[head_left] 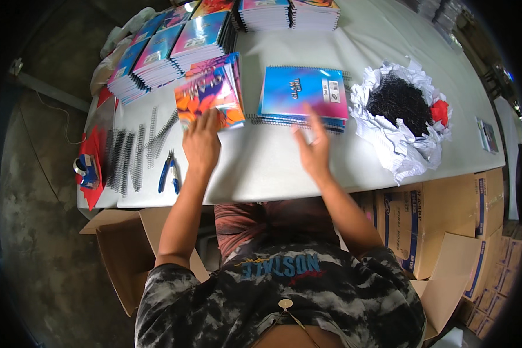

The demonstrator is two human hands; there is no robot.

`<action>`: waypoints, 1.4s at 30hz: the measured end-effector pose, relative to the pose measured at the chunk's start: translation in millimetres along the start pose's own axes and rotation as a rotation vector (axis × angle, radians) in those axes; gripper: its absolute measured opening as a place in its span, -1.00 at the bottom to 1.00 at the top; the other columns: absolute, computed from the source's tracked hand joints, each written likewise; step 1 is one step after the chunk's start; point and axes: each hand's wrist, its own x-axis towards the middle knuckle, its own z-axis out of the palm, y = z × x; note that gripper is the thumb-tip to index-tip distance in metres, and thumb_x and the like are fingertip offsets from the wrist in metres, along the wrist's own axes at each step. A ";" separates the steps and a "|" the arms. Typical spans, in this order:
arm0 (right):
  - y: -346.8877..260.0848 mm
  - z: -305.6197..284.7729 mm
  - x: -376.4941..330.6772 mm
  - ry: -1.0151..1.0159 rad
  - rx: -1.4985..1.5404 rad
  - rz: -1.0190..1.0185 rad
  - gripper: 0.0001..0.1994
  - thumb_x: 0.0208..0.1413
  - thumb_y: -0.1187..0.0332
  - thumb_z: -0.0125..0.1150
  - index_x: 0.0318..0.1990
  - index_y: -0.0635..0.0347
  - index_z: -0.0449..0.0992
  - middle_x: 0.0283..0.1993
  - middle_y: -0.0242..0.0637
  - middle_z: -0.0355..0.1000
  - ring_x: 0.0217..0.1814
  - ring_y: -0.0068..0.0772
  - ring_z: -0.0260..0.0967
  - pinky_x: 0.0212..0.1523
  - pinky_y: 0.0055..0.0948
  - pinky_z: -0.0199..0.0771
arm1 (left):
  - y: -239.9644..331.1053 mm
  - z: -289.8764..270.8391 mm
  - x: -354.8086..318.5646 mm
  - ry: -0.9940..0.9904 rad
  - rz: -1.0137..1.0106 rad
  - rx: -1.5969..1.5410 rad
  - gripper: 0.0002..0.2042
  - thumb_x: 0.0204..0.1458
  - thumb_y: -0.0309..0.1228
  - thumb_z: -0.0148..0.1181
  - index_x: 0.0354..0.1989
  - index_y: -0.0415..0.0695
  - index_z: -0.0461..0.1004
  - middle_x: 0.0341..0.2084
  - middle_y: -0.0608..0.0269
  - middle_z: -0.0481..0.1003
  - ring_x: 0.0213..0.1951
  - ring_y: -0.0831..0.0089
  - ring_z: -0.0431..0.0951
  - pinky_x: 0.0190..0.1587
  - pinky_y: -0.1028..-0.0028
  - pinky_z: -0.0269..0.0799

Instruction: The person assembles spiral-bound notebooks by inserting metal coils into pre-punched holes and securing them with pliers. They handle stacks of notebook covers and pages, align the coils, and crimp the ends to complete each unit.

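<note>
My left hand (202,142) grips the near edge of an orange and purple flower-print notebook (206,95). It lies at the top of a fanned, uneven pile; my thumb is hidden. To the right lies a small stack of spiral notebooks, a blue and pink notebook (298,87) uppermost, with wire coils showing along its near and far edges. My right hand (314,145) is over the stack's near edge, thumb and fingers apart, somewhat blurred, with nothing in it. Blue-handled pliers (169,173) and loose black spiral coils (124,156) lie left of my left hand.
Tall stacks of notebooks (200,37) stand at the back left, and more notebooks (264,16) at the back. Crumpled white paper (397,159) on the right cradles a black tangle of coils (400,101). A tape dispenser (88,171) sits at the left edge. Cardboard boxes (441,214) flank me.
</note>
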 end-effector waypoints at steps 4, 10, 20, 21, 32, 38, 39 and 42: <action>-34.0 54.8 -53.6 -0.112 0.575 0.404 -0.44 0.02 0.30 0.23 0.14 0.32 0.20 0.16 -0.17 0.18 0.15 -0.41 0.15 0.09 -0.37 0.22 | 59.8 -59.2 -43.9 -0.191 0.114 -0.090 -0.63 -0.07 -0.46 0.02 -0.02 -0.23 0.36 -0.19 0.16 0.48 -0.37 0.39 0.55 -0.44 0.51 0.49; -70.3 -3.2 -17.8 -0.330 0.251 0.191 -0.79 0.02 0.49 0.18 -0.17 0.37 0.48 -0.24 -0.28 0.47 -0.24 -0.53 0.40 -0.15 -0.54 0.39 | 15.4 -93.5 -21.8 0.230 -0.227 -0.562 -0.32 -0.14 -0.52 0.17 0.20 -0.30 0.02 0.16 -0.06 0.11 0.18 0.14 0.13 0.19 0.32 0.02; -19.1 -18.4 -31.6 -0.473 0.004 0.118 -0.82 -0.03 0.57 0.22 -0.23 0.37 0.51 -0.31 -0.27 0.50 -0.28 -0.53 0.40 -0.21 -0.57 0.40 | -103.3 17.7 -24.5 0.071 -0.389 -0.201 -0.76 -0.11 -0.42 0.10 -0.20 -0.02 0.46 -0.26 0.19 0.45 -0.16 0.18 0.39 -0.12 0.19 0.20; -20.0 -13.1 -30.9 -0.457 0.050 0.090 -0.82 -0.03 0.58 0.22 -0.22 0.37 0.50 -0.30 -0.27 0.50 -0.28 -0.53 0.40 -0.20 -0.57 0.40 | -121.4 21.7 -16.9 0.063 -0.355 -0.090 -0.71 -0.01 -0.24 0.10 -0.12 -0.03 0.44 -0.20 0.15 0.44 -0.10 0.17 0.36 -0.06 0.20 0.19; -32.3 -22.6 -15.7 -0.526 0.115 0.071 -0.71 0.01 0.56 0.17 -0.07 0.37 0.44 -0.09 -0.15 0.45 -0.10 -0.48 0.39 -0.04 -0.50 0.37 | -168.7 -19.0 14.3 -0.212 -0.579 -0.228 -0.70 -0.05 -0.11 0.13 -0.31 -0.07 0.56 -0.42 0.10 0.55 -0.33 0.11 0.53 -0.27 0.28 0.41; -22.2 -16.3 -11.7 -0.491 0.100 0.033 -0.72 0.02 0.56 0.16 -0.06 0.36 0.44 -0.08 -0.17 0.44 -0.09 -0.51 0.37 -0.04 -0.53 0.35 | -147.7 -8.9 -3.6 -0.102 -0.423 -0.315 -0.75 -0.07 -0.32 0.17 -0.30 -0.25 0.43 -0.40 0.01 0.51 -0.32 0.08 0.51 -0.24 0.28 0.40; -22.2 -14.3 -11.8 -0.500 0.137 0.019 -0.72 0.04 0.57 0.14 -0.05 0.35 0.44 -0.04 -0.15 0.44 -0.04 -0.48 0.36 0.01 -0.51 0.33 | -158.6 9.8 -14.2 -0.138 -0.440 -0.232 -0.76 -0.06 -0.34 0.15 -0.29 -0.25 0.43 -0.38 0.01 0.50 -0.33 0.07 0.50 -0.23 0.28 0.39; -34.8 -8.7 -10.1 -0.489 0.088 0.040 -0.72 0.03 0.59 0.14 -0.05 0.35 0.45 -0.05 -0.15 0.44 -0.05 -0.49 0.36 0.00 -0.51 0.34 | -172.5 26.5 -23.6 -0.025 -0.460 -0.190 -0.72 -0.03 -0.28 0.15 -0.22 -0.21 0.43 -0.37 -0.01 0.49 -0.32 0.05 0.51 -0.27 0.26 0.38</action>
